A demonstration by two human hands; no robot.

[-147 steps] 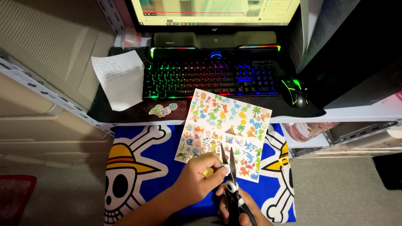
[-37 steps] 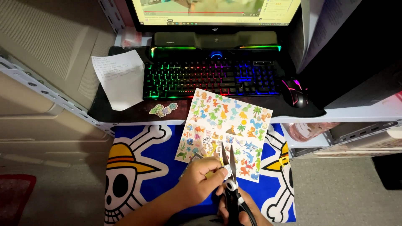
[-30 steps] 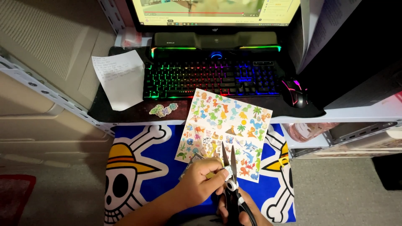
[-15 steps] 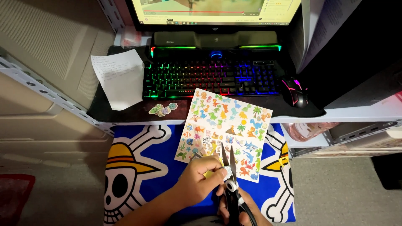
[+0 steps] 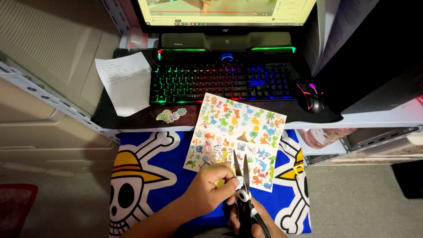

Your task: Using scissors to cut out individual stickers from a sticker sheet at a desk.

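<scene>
Fingers close to sharp blades

Right hand (image 5: 253,222) grips open black scissors (image 5: 243,185) over the sticker sheet (image 5: 240,132). Left hand (image 5: 210,187) pinches the sheet's bottom edge, beside the blades. Snipping now could nick a fingertip.

Left hand (image 5: 210,190) pinched shut; right hand (image 5: 251,222) clenched low.

Colourful sticker sheet (image 5: 238,132) tilted, open black scissors (image 5: 244,185) at its lower edge
</scene>
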